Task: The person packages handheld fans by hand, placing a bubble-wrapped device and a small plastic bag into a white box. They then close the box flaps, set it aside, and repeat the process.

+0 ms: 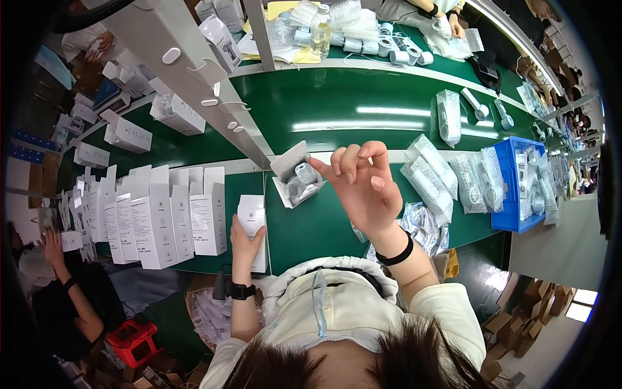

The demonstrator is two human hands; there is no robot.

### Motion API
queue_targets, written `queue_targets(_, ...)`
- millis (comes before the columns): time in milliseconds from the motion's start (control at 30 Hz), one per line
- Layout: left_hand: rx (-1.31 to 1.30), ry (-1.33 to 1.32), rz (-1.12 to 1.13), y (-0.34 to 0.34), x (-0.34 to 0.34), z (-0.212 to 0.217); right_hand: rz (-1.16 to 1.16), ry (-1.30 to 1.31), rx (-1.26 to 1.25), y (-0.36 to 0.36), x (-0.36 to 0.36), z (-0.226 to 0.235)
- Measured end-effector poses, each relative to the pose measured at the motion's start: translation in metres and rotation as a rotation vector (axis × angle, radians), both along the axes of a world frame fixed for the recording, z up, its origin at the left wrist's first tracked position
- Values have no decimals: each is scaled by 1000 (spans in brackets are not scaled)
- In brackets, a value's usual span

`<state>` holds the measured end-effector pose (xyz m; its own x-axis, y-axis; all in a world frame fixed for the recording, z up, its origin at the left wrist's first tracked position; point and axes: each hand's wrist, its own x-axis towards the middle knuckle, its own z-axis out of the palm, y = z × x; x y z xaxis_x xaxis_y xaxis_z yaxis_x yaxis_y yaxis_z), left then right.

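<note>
My left hand [245, 247] grips a closed white carton [252, 211] at the near edge of the green bench, fingers on one side and thumb on the other. Raised over the middle of the bench, my right hand [369, 191] is open, palm up, fingers apart and bent, with nothing in it. Its outstretched index finger comes close to an open white box [282, 170]; I cannot tell whether they touch. Inside that box sits a grey-white device [304, 174] in clear plastic.
Rows of upright white cartons [155, 223] stand at left. To the right lie bubble-wrapped packages [427, 178], small clear plastic packets [424, 227] and a filled blue crate [508, 185]. A metal post [214, 84] rises behind the bench. Co-workers' hands [53, 249] show at far left and top.
</note>
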<state>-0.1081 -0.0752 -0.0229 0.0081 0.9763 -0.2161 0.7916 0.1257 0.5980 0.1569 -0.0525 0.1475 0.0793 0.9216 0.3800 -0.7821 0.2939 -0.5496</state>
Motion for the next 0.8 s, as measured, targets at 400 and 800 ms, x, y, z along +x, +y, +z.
queue_targets(400, -316, -526, 90, 17, -56, -47, 28, -141, 266, 13, -2, -1)
queue_targets(800, 88, -915, 6, 2, 24, 59, 66, -958, -314, 55, 9, -169)
